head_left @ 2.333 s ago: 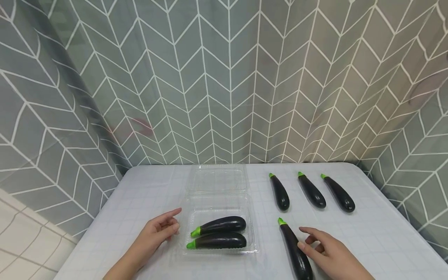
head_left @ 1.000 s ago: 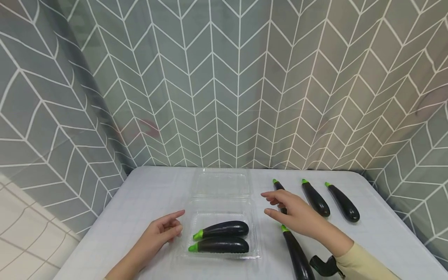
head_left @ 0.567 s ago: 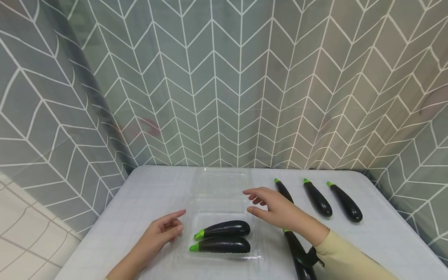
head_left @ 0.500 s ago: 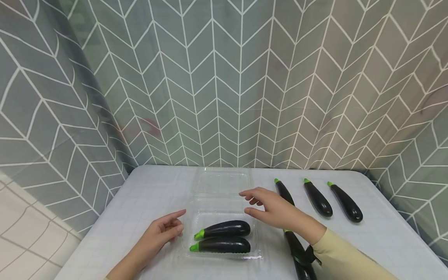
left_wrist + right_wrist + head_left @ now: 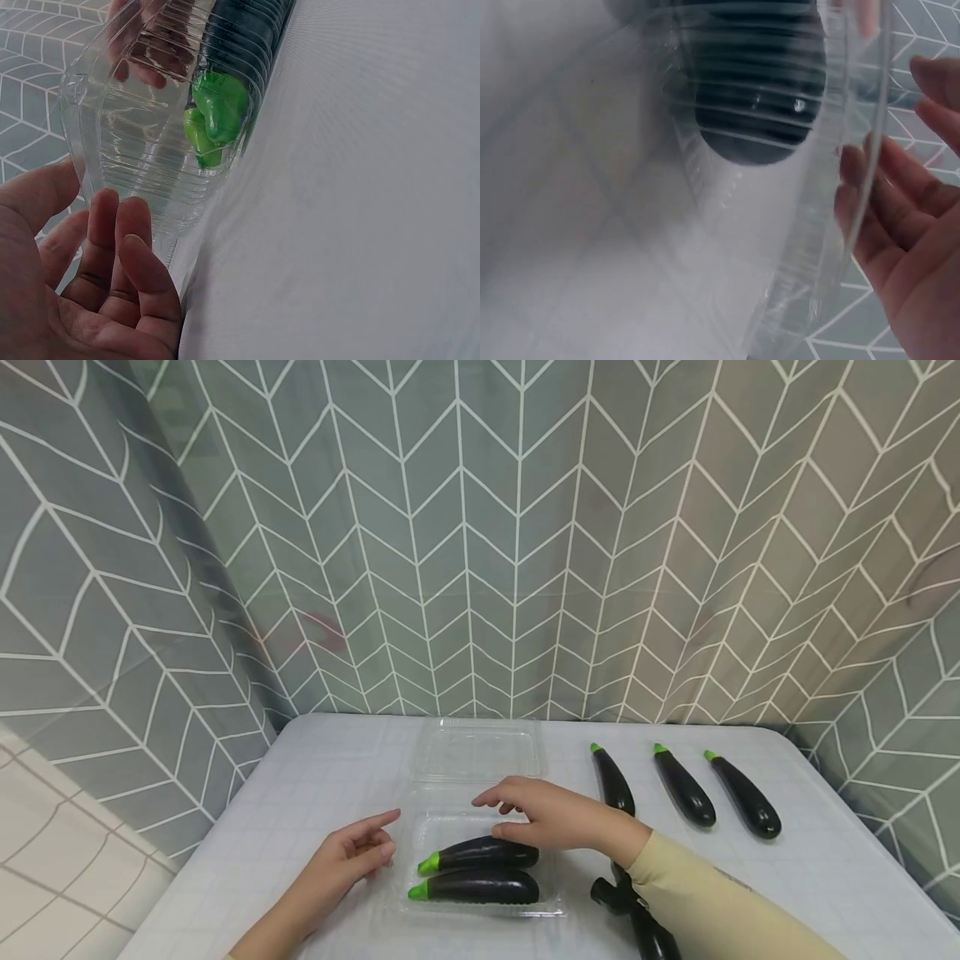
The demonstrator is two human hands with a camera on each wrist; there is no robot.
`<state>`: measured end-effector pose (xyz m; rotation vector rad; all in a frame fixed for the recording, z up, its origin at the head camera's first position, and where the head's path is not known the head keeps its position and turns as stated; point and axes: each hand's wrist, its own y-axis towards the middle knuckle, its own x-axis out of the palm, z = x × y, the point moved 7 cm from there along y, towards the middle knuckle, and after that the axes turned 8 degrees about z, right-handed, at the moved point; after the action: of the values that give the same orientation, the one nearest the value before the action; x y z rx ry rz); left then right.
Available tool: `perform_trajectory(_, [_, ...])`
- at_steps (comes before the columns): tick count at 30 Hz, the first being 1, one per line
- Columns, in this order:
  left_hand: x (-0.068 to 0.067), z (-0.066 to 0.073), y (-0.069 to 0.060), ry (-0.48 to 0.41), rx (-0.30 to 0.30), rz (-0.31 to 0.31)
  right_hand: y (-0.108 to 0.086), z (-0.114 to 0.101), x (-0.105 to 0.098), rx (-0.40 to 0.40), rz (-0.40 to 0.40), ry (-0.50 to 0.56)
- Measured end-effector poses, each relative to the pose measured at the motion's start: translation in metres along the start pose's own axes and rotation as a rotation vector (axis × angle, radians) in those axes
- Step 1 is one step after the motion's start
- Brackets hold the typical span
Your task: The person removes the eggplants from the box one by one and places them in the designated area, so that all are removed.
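Two dark eggplants with green stems lie side by side in a clear plastic clamshell box [image 5: 551,906]. Its lid [image 5: 480,750] is folded back. Above the farther eggplant [image 5: 483,853] hovers my right hand [image 5: 540,814], fingers loosely bent and nothing held; its thumb overlaps that eggplant in the head view, and contact cannot be told. The nearer eggplant [image 5: 483,887] is fully visible. My left hand [image 5: 341,864] is at the box's left side, fingers relaxed and holding nothing. In the left wrist view its fingertips [image 5: 105,206] are close to the box wall.
Three eggplants stand in a row at the back right: left [image 5: 613,785], middle [image 5: 684,789] and right [image 5: 746,797]. Another eggplant [image 5: 654,935] lies nearer, partly covered by my right sleeve [image 5: 720,902] and a black wrist device [image 5: 613,896]. A patterned curtain [image 5: 495,568] hangs behind the white table.
My right hand has moved from beside the near right eggplant, past the back row, leftward to over the box. My left hand stays at the box's left side. The eggplants lie as before.
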<state>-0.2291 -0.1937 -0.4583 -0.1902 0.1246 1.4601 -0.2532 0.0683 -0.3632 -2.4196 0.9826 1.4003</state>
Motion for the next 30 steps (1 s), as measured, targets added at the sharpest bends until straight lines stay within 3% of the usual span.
perform_trajectory(6, [0.000,0.000,0.000,-0.018,0.003,-0.009,0.007,-0.002,0.017,-0.050,-0.126,-0.033])
perform_trajectory(12, [0.000,0.000,0.000,-0.009,0.001,-0.004,0.010,-0.003,0.025,-0.050,-0.187,-0.066])
perform_trajectory(21, [0.000,0.001,0.001,-0.010,0.014,-0.015,0.014,-0.002,0.033,-0.041,-0.247,-0.130])
perform_trajectory(30, [0.000,0.002,0.000,-0.024,0.018,-0.019,0.018,0.002,0.038,-0.026,-0.235,-0.149])
